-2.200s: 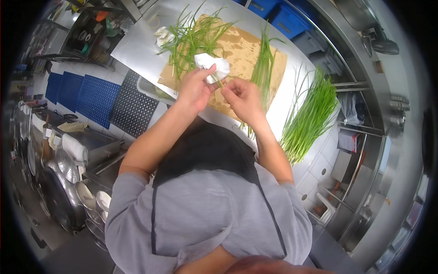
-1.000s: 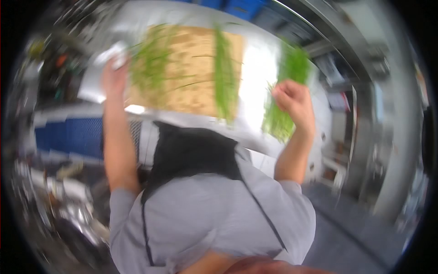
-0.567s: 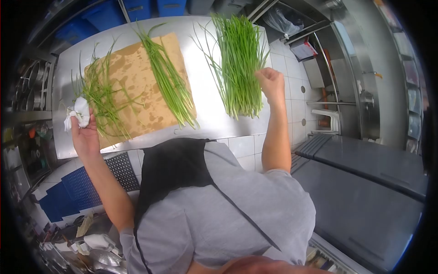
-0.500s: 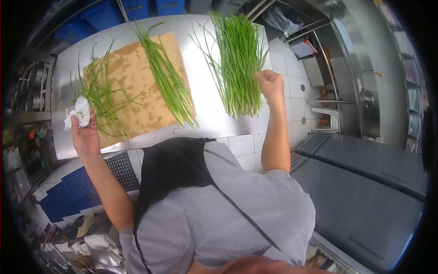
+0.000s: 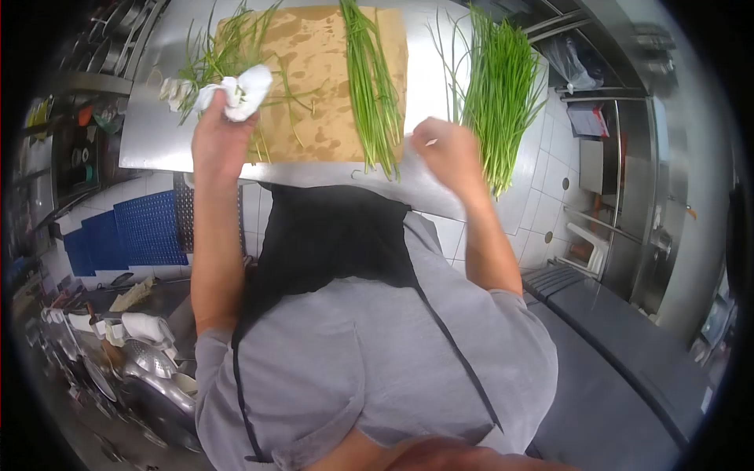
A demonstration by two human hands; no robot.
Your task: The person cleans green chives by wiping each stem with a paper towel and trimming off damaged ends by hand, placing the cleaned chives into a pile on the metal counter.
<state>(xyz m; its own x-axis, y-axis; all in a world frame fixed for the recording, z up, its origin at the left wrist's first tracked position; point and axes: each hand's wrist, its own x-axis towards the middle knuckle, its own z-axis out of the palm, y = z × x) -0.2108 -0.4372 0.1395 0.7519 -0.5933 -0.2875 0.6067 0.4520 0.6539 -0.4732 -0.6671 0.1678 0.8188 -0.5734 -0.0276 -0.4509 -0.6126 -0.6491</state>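
Observation:
My left hand (image 5: 221, 149) is closed around a crumpled white cloth or paper towel (image 5: 251, 88), above the left part of a brown paper sheet (image 5: 306, 51). Loose, tangled green chives (image 5: 236, 47) lie beyond it. Slightly blurred, my right hand (image 5: 448, 153) has its fingers drawn together by the sheet's right edge; whatever they may hold is too small to make out. To its left a thin bundle of chives (image 5: 367, 86) lies lengthwise on the paper. A thick pile of chives (image 5: 503, 98) lies right of this hand on the metal table.
The metal table (image 5: 149, 145) has its front edge close to my black apron (image 5: 338, 235). At right are a large grey lidded unit (image 5: 605, 361) and a white stool (image 5: 585, 247). Pans and utensils (image 5: 149, 361) stand at lower left, near blue perforated mats (image 5: 145, 231).
The view has shifted, so the table appears higher and further right. My right hand has left the thick chive pile and moved left toward the paper. My left hand still holds the white cloth.

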